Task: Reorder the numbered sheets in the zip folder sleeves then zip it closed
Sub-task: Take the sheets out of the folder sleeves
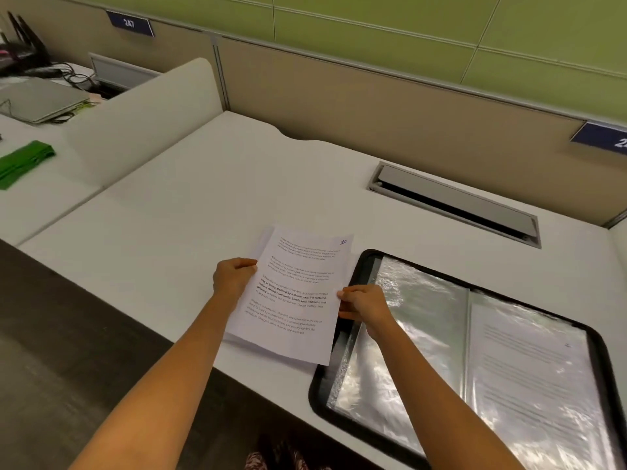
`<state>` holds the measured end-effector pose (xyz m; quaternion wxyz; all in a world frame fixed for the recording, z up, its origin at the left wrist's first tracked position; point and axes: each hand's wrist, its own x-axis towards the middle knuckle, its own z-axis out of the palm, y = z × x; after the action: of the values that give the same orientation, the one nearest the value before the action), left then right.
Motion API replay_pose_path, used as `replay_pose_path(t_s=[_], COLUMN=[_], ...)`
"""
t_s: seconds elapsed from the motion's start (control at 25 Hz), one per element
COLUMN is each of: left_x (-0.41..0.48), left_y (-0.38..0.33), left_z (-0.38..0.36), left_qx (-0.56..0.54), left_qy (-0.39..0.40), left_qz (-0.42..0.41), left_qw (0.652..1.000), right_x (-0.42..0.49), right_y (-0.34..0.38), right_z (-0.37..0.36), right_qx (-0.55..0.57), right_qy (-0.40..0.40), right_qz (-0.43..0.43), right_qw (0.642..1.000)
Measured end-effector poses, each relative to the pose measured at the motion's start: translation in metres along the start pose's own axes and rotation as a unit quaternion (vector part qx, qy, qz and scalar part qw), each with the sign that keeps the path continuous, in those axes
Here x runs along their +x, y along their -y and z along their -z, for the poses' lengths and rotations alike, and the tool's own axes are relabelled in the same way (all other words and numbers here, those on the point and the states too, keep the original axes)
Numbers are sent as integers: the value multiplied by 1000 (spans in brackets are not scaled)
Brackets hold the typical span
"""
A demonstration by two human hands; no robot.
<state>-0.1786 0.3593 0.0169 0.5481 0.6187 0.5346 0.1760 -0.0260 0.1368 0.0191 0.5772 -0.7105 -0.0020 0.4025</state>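
A stack of white printed paper sheets sat betw. both hands at the near-middle of the white desk, tilted w/ its far end to the right, near corner overlapping the left rim of the folder. The top sheet carried a blue handwritten "10" at its far right corner. L hand was curled round the stack's left edge, thumb on top, forearm reaching straight in from the lower left. R hand pinched the right edge, fingers bent and closed on the paper, wrist over the folder. Couldn't tell if the stack rested on the desk or hung just above it, nor how many sheets it held. Just right lay 1 black-rimmed zip folder, open flat, showing 2 spreads of clear plastic sleeves; the left one looked bare, the right one held a single printed sheet. Beyond: 1 grey cable hatch set in the desk, a tan partition w/ 2 blue number plates. On the next desk, far left, 1 grey laptop and 1 green flat item.
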Motion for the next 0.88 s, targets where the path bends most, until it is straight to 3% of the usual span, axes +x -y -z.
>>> replay_pose_path(t_s=[0.4,0.68,0.88], left_x=[0,-5,-12], left_y=[12,5,-2], left_z=[9,0,-30], left_qx=[87,123,166], left_qy=[-28,-113,-116], left_qz=[-11,2,-49], left_qw=[996,986,978], right_x=[4,5,5], right_y=[-7,5,9], right_z=[-20,-19,1], right_qx=[-48,-82,-58], right_qy=[-28,-42,-63], right_qz=[-7,5,15], right_qw=[998,996,996])
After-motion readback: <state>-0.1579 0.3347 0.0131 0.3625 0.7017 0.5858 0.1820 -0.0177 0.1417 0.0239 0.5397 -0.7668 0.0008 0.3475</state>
